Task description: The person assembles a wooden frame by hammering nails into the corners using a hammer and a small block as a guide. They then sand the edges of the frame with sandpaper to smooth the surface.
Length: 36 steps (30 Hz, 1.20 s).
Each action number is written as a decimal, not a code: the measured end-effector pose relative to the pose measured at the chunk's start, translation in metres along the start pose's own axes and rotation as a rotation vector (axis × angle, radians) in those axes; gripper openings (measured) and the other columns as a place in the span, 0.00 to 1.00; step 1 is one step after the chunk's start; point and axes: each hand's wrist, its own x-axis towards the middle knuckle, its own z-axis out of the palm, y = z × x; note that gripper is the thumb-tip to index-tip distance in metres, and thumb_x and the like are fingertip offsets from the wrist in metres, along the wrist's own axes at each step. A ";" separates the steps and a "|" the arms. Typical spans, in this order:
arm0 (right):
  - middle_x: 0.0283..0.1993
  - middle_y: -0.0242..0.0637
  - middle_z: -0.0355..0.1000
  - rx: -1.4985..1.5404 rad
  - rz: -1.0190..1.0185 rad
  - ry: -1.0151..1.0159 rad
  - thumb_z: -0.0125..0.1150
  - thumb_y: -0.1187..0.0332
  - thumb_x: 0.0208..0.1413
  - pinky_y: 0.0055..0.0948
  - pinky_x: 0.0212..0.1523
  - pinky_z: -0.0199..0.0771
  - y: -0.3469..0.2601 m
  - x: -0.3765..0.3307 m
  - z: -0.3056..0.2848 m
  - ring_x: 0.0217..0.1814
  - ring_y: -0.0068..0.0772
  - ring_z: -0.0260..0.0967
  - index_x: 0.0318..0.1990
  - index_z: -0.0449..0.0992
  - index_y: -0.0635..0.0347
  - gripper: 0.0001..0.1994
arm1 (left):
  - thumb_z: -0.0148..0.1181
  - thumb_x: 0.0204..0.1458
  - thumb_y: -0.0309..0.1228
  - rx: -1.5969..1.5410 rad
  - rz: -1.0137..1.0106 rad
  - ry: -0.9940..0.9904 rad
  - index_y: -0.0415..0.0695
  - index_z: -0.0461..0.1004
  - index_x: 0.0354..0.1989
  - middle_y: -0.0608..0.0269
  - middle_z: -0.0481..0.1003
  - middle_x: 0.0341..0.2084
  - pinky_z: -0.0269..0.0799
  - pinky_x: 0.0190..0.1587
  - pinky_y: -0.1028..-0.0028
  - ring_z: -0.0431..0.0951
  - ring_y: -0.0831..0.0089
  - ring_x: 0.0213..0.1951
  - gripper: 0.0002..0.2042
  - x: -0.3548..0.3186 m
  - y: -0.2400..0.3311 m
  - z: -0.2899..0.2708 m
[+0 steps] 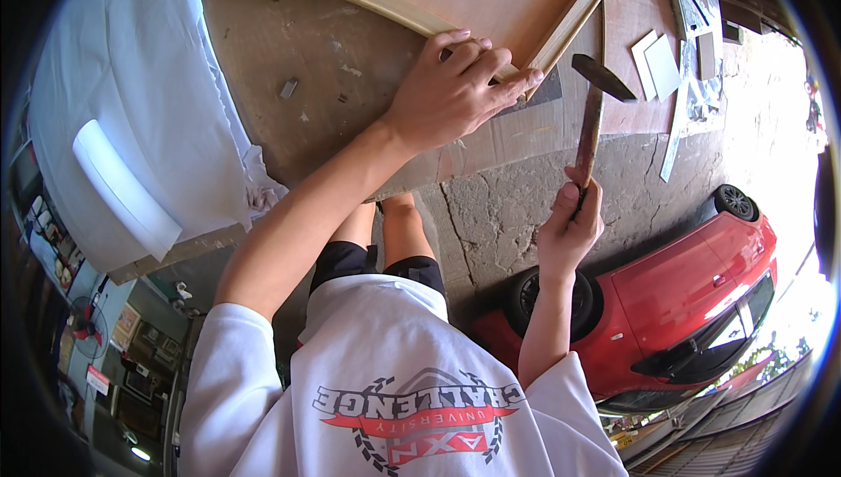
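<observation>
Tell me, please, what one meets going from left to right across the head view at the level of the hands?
White sheet → bare worktop → left hand on the wooden frame corner → hammer in the right hand → small pale panels.

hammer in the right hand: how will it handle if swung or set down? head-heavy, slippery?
The hammer is probably head-heavy: dark metal head on a slim wooden handle, gripped low by the right hand. The handle looks rough and worn, so likely not slippery. Laid on the workbench it should lie flat rather than roll.
</observation>
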 end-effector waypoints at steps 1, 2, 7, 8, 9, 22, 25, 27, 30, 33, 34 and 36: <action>0.31 0.45 0.77 -0.002 -0.011 -0.010 0.53 0.66 0.73 0.37 0.29 0.75 0.002 0.001 -0.001 0.26 0.46 0.79 0.54 0.75 0.61 0.11 | 0.69 0.55 0.37 0.017 0.012 0.019 0.62 0.82 0.53 0.76 0.77 0.45 0.65 0.64 0.59 0.77 0.72 0.51 0.16 0.000 -0.001 0.000; 0.33 0.45 0.78 -0.019 0.002 -0.024 0.53 0.67 0.72 0.36 0.30 0.76 0.003 0.002 -0.002 0.27 0.46 0.79 0.55 0.75 0.61 0.11 | 0.69 0.55 0.38 0.033 0.029 0.027 0.62 0.82 0.52 0.76 0.78 0.45 0.66 0.64 0.59 0.77 0.72 0.51 0.15 -0.001 -0.002 0.000; 0.36 0.47 0.79 -0.047 -0.070 -0.009 0.55 0.71 0.70 0.36 0.33 0.79 0.009 -0.001 -0.003 0.31 0.46 0.81 0.56 0.75 0.62 0.11 | 0.73 0.52 0.38 -0.025 0.030 0.137 0.58 0.84 0.47 0.74 0.80 0.45 0.68 0.63 0.60 0.78 0.71 0.51 0.14 -0.002 -0.005 0.005; 0.36 0.46 0.79 -0.035 -0.081 -0.024 0.56 0.71 0.70 0.36 0.33 0.79 0.010 -0.003 -0.002 0.31 0.46 0.81 0.56 0.75 0.62 0.11 | 0.73 0.51 0.38 -0.031 0.025 0.139 0.57 0.84 0.46 0.74 0.80 0.45 0.69 0.63 0.60 0.78 0.71 0.51 0.14 -0.003 -0.005 0.006; 0.36 0.46 0.79 -0.038 -0.089 -0.022 0.56 0.72 0.69 0.37 0.32 0.79 0.010 -0.004 -0.001 0.31 0.46 0.81 0.56 0.75 0.62 0.12 | 0.74 0.50 0.38 -0.043 0.019 0.150 0.56 0.84 0.45 0.74 0.81 0.45 0.69 0.63 0.60 0.79 0.71 0.51 0.13 -0.003 -0.005 0.006; 0.36 0.48 0.79 -0.076 -0.131 0.028 0.58 0.73 0.67 0.38 0.30 0.78 0.015 -0.012 0.004 0.29 0.48 0.81 0.54 0.75 0.64 0.11 | 0.74 0.51 0.38 -0.041 0.009 0.157 0.53 0.82 0.42 0.75 0.81 0.47 0.69 0.64 0.60 0.79 0.70 0.53 0.12 -0.004 -0.004 0.006; 0.36 0.47 0.79 -0.033 -0.090 -0.014 0.57 0.73 0.67 0.38 0.30 0.78 0.015 -0.011 0.004 0.29 0.47 0.81 0.54 0.76 0.63 0.11 | 0.75 0.50 0.38 -0.042 0.008 0.164 0.53 0.82 0.42 0.75 0.81 0.46 0.69 0.64 0.60 0.79 0.70 0.53 0.12 -0.003 -0.003 0.007; 0.35 0.46 0.79 -0.104 -0.022 -0.129 0.57 0.73 0.67 0.38 0.30 0.79 0.015 -0.011 0.005 0.29 0.46 0.81 0.54 0.76 0.63 0.11 | 0.75 0.50 0.38 -0.042 0.016 0.168 0.53 0.83 0.42 0.75 0.81 0.45 0.69 0.63 0.60 0.79 0.70 0.52 0.13 -0.003 -0.004 0.007; 0.32 0.46 0.77 -0.049 -0.161 0.020 0.57 0.72 0.68 0.39 0.28 0.77 0.015 -0.011 0.004 0.27 0.47 0.79 0.54 0.75 0.62 0.10 | 0.75 0.50 0.38 -0.037 0.017 0.154 0.53 0.83 0.43 0.75 0.81 0.45 0.70 0.63 0.60 0.79 0.70 0.52 0.13 -0.003 -0.005 0.006; 0.32 0.45 0.78 -0.070 -0.096 -0.053 0.57 0.73 0.67 0.37 0.28 0.77 0.016 -0.011 0.004 0.27 0.46 0.80 0.53 0.75 0.63 0.10 | 0.75 0.50 0.38 -0.033 0.014 0.154 0.53 0.84 0.43 0.75 0.81 0.45 0.71 0.62 0.61 0.79 0.71 0.52 0.13 -0.003 -0.005 0.006; 0.32 0.44 0.78 -0.089 -0.070 -0.098 0.57 0.73 0.67 0.36 0.28 0.77 0.016 -0.011 0.004 0.27 0.46 0.80 0.53 0.76 0.64 0.10 | 0.75 0.50 0.38 -0.034 0.015 0.161 0.53 0.84 0.42 0.75 0.81 0.45 0.71 0.62 0.61 0.79 0.71 0.52 0.13 -0.003 -0.004 0.007; 0.32 0.46 0.77 -0.068 -0.128 -0.015 0.57 0.73 0.68 0.36 0.27 0.76 0.018 -0.011 0.004 0.26 0.47 0.79 0.53 0.75 0.63 0.09 | 0.75 0.50 0.38 -0.028 0.015 0.174 0.52 0.83 0.41 0.75 0.81 0.46 0.71 0.62 0.61 0.79 0.71 0.52 0.12 -0.002 -0.004 0.007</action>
